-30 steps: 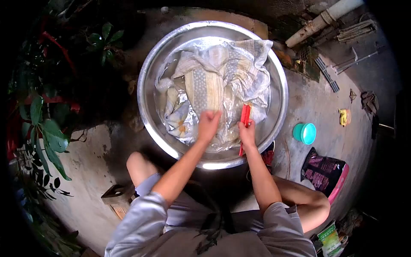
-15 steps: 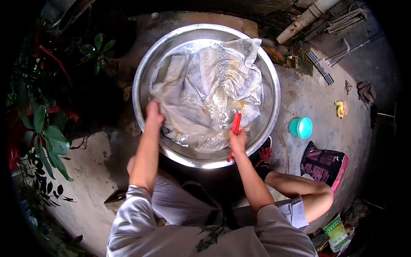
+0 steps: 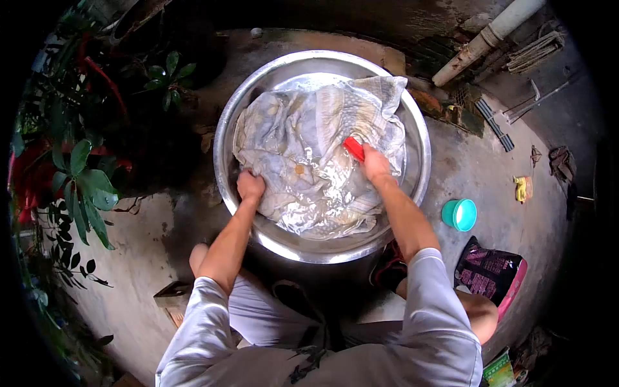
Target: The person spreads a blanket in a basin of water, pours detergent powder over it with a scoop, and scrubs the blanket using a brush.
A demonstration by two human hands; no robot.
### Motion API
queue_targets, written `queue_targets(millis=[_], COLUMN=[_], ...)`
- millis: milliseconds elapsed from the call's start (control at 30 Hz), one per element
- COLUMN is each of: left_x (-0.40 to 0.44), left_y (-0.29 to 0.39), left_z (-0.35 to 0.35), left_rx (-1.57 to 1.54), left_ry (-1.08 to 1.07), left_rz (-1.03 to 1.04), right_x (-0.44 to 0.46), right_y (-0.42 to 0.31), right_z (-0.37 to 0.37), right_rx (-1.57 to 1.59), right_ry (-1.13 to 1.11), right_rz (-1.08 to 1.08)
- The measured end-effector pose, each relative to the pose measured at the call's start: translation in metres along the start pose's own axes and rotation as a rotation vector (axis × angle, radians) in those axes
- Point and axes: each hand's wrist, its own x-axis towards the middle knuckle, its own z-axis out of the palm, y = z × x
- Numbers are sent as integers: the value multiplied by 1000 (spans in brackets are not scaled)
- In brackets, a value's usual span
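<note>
1 red brush [image 3: 353, 148] in right hand [image 3: 375, 162], left hand [image 3: 251, 186] gripping wet cloth [image 3: 293, 142]

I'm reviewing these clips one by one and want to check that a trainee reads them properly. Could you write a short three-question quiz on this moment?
1. True or false: the left hand holds the red brush.
2. Multiple choice: what lies in the water of the metal basin?
A) a coiled hose
B) a patterned cloth
C) a stack of plates
3. Fill in the blank: from where the person sits, the teal bucket stands to the ____ of the basin.

Key:
1. False; the right hand has the red brush, while the left hand is at the cloth's edge.
2. B
3. right
</note>
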Motion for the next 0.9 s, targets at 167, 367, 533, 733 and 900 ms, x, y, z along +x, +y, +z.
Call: queue_targets(millis=[167, 367, 533, 733, 900], left_x=[50, -8, -37, -14, -23], left_y=[2, 44, 10, 16, -26], left_z=[-44, -57, 14, -23, -81], left_rx=[-52, 215, 454, -91, -34], left_ry=[261, 393, -115, -158, -262], left_rz=[442, 825, 1191, 963, 965], right_x=[-42, -118, -111, -84, -67], right_y=[20, 9, -1, -55, -38], right_z=[-35, -91, -71, -4, 29], right_rx=[-129, -342, -171, 121, 16], right_ry=[-147, -513, -320, -50, -110], right_rz=[-134, -327, -227, -202, -162])
